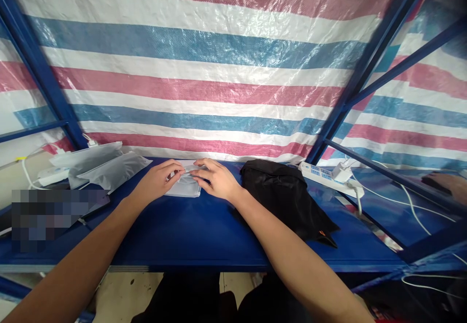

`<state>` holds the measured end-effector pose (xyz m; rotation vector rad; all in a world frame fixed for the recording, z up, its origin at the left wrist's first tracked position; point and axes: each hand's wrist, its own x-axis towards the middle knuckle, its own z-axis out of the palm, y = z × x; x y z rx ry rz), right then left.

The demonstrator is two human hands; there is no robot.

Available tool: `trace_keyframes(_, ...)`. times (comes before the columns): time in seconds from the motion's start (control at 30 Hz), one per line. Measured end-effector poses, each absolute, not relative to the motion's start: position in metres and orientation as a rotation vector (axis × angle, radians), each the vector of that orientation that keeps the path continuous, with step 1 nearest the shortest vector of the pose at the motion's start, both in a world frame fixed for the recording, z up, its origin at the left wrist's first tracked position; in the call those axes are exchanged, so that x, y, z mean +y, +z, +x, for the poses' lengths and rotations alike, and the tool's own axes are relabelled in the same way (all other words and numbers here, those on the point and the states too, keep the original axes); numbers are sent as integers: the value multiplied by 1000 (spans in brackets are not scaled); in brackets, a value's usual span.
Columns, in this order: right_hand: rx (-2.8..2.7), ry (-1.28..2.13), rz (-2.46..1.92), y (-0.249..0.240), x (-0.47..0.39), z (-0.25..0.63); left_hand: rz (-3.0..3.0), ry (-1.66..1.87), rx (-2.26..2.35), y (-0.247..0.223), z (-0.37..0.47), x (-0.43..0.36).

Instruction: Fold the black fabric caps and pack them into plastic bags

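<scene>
A small frosted, whitish plastic bag (188,188) lies on the blue shelf top (175,235), near its back edge. My left hand (160,177) is at the bag's left side, thumb and fingertips closed on its upper part. From the right, my right hand (215,177) pinches the same part, its fingertips almost meeting those of the left. Whatever is between the fingertips is partly hidden by them. To the right of my right hand rests a folded black cloth item (277,191) with a small orange mark near its lower corner.
More frosted plastic bags (113,170) lie at the back left, beside white plugs and cables. A power strip (321,174) with chargers stands at the back right. Blue metal posts (332,123) and a striped tarp (204,60) bound the shelf. Another person's hand (447,184) shows far right.
</scene>
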<state>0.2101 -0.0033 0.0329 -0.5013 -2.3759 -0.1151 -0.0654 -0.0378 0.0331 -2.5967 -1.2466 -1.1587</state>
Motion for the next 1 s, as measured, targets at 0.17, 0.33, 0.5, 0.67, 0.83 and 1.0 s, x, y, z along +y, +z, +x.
trace_keyframes(0.17,-2381,-144,-513,30,0,211,-2634,-1094,-1206,35,-68,-40)
trace_keyframes(0.33,-2364,-148,-533,31,0,211,-2672,-1053,-1126,36,-68,-41)
trace_keyframes(0.5,-2370,-123,-539,30,-1,211,-2719,-1081,-1190,36,-69,-41)
trace_keyframes(0.67,-2360,-98,-522,31,-4,211,-2691,-1098,-1184,35,-68,-39)
trace_keyframes(0.83,-2364,-55,-471,36,-10,207,-2588,-1170,-1150,34,-60,-39)
trace_keyframes(1.0,-2342,-61,-582,34,-11,205,-2440,-1255,-1249,30,-50,-41)
